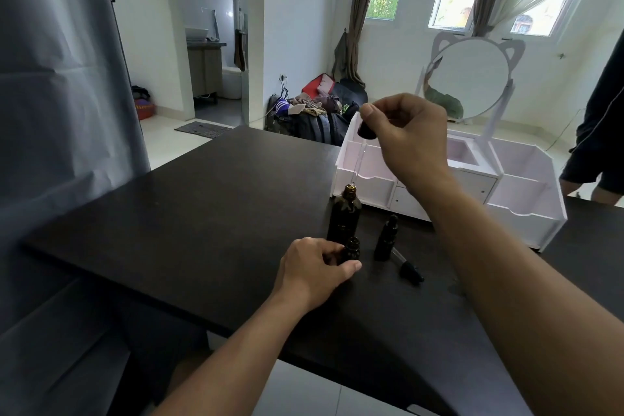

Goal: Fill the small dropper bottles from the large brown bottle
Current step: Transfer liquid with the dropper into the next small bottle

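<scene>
Head view: right hand (410,135) pinches a black-bulbed glass dropper (360,152) upright, its tip at the large brown bottle's (344,213) mouth (left hand (314,272) grips the nearer small open dark bottle (352,248)).

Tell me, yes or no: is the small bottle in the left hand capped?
No: the small bottle gripped by the left hand shows a bare open neck, and a loose dropper cap lies on the table beside it.

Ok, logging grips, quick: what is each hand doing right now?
Left hand: grips the small open dropper bottle.
Right hand: pinches the dropper, tip at the large brown bottle.
</scene>
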Demonstrator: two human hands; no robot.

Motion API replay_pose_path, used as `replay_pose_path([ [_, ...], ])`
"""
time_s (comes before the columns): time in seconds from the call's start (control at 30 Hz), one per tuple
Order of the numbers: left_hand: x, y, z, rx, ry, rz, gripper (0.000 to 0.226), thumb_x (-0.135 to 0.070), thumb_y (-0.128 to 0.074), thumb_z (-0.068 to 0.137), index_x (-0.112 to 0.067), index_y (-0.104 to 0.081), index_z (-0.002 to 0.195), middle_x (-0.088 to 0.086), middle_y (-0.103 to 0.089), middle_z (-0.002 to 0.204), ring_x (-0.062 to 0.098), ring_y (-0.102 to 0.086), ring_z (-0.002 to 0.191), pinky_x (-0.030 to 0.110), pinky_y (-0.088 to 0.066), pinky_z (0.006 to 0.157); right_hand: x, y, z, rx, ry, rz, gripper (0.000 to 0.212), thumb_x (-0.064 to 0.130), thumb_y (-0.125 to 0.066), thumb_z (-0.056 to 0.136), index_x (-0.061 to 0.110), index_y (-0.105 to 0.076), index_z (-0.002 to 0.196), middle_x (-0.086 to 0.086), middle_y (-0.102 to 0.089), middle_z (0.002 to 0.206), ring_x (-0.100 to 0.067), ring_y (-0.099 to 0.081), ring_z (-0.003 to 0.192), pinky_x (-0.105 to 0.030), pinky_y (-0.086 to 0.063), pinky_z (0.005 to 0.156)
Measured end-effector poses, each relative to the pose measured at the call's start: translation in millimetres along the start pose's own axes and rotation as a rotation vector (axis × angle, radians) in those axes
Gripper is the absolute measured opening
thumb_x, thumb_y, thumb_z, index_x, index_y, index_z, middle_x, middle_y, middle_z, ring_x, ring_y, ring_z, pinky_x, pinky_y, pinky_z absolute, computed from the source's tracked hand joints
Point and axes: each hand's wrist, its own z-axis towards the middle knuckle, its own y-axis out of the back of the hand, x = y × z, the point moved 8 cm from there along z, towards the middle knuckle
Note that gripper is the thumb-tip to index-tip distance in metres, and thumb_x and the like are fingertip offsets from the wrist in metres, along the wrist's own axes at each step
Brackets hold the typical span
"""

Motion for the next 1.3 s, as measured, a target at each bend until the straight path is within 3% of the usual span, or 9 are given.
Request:
replay_pose_path([
  [0.23, -0.2, -0.5, -0.1, 0.003, -0.021, -0.013, 0.033, -0.05, -0.077, 0.074, -0.027, -0.076, 0.098, -0.01, -0.07, 0.08, 0.006, -0.066, 0.079, 0.035, -0.056, 0.08, 9.6, -5.0, -9.7, 0.06, 0.055, -0.019, 0.013, 0.03, -0.074, 0.084, 0.017, -0.072, 0.083, -0.001, -0.073, 0.076, -0.02, -0.072, 0.074, -0.046, -0.06, 0.074],
  [0.47, -1.1, 1.2, -0.1, -0.007, 0.0, 0.013, 0.042, -0.049, -0.076, 0.076, -0.026, -0.072, 0.111, -0.011, -0.066, 0.083, 0.006, -0.064, 0.082, 0.026, -0.053, 0.077, -8.3, -11.7, -11.3, 0.104, -0.049, -0.035, 0.01, 0.02, -0.071, 0.089, 0.011, -0.071, 0.086, 0.0, -0.072, 0.072, -0.009, -0.072, 0.066, -0.04, -0.061, 0.078],
  [0.87, -0.1, 0.1, -1.8, 0.015, 0.032, -0.027, 0.037, -0.047, -0.077, 0.076, -0.028, -0.072, 0.107, -0.009, -0.067, 0.082, 0.005, -0.064, 0.077, 0.029, -0.056, 0.076, -63.9, -35.6, -33.3, 0.212, -0.211, -0.104, 0.014, 0.016, -0.064, 0.093, 0.009, -0.075, 0.097, -0.007, -0.075, 0.091, -0.022, -0.071, 0.088, -0.046, -0.057, 0.089],
  [1.1, -1.1, 0.5, -1.3, 0.023, 0.024, -0.022, 0.039, -0.047, -0.077, 0.077, -0.027, -0.071, 0.11, -0.008, -0.068, 0.083, 0.005, -0.064, 0.077, 0.028, -0.056, 0.075, -70.9, -38.1, -40.8, 0.217, -0.241, -0.081, 0.02, 0.014, -0.067, 0.091, 0.028, -0.068, 0.076, -0.008, -0.074, 0.092, -0.024, -0.07, 0.091, -0.047, -0.057, 0.089],
  [1.3, -2.5, 2.2, -2.6, 0.021, 0.018, -0.014, 0.038, -0.047, -0.076, 0.077, -0.027, -0.071, 0.109, -0.007, -0.067, 0.083, 0.006, -0.064, 0.078, 0.03, -0.056, 0.075, -69.8, -36.2, -41.6, 0.217, -0.233, -0.097, 0.012, 0.017, -0.068, 0.091, 0.024, -0.069, 0.081, -0.006, -0.074, 0.092, -0.022, -0.07, 0.09, -0.046, -0.057, 0.088],
])
